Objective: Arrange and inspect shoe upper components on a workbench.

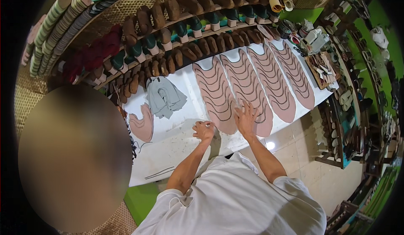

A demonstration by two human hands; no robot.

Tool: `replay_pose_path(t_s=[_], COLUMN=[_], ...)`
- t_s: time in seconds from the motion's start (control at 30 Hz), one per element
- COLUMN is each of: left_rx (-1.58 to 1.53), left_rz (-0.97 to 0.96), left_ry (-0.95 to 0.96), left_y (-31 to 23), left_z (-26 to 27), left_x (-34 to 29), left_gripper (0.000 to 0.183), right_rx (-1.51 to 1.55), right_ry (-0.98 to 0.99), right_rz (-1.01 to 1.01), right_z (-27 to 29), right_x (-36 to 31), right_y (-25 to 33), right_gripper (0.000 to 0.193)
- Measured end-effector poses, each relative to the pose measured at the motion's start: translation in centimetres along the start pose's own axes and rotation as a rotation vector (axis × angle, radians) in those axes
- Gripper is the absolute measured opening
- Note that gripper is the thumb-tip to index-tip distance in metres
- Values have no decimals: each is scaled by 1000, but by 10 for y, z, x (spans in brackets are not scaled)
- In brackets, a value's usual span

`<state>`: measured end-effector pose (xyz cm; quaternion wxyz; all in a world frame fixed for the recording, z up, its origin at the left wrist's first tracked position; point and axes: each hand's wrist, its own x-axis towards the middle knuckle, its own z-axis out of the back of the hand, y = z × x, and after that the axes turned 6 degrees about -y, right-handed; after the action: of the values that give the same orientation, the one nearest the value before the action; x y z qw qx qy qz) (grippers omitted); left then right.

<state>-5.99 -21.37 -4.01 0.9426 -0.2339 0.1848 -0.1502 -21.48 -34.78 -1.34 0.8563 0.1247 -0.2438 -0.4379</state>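
Note:
Overlapping pink shoe-upper pieces with dark curved edges lie in several long rows on the white table. My right hand [247, 117] is open, its fingers spread over the near part of a middle row [248, 81]. Just left of the near end of the leftmost row [214, 92], my left hand [203, 130] has its fingers curled in, thumb and forefinger close together. Whatever may be between those fingertips is too small to make out. Farther left are a pile of grey cut pieces [165, 98] and a smaller stack of pink pieces [143, 123].
Shelves behind the white table [168, 151] hold brown shoe lasts [193, 3] and dark green heeled shoes [181, 29]. A tray of tools [322, 71] sits at the right end. Shoe racks [336, 130] stand to the right. A large blurred shape [75, 159] covers the lower left.

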Motion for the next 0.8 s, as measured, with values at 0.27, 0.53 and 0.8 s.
replay_pose_path(t_s=[0.27,0.53,0.8], left_rx=[10,-1,2], left_rz=[1,18,-5], left_ry=[0,5,14], left_y=[3,3,2], left_z=[-3,-3,-3], left_x=[1,0,4], left_gripper=[18,20,22], right_rx=[-75,-111,-26], right_ry=[-3,-2,-9], right_rz=[-89,-156,-203], right_z=[7,9,11], right_x=[-17,-21,-20], right_y=[3,1,3], right_gripper=[25,22,20])
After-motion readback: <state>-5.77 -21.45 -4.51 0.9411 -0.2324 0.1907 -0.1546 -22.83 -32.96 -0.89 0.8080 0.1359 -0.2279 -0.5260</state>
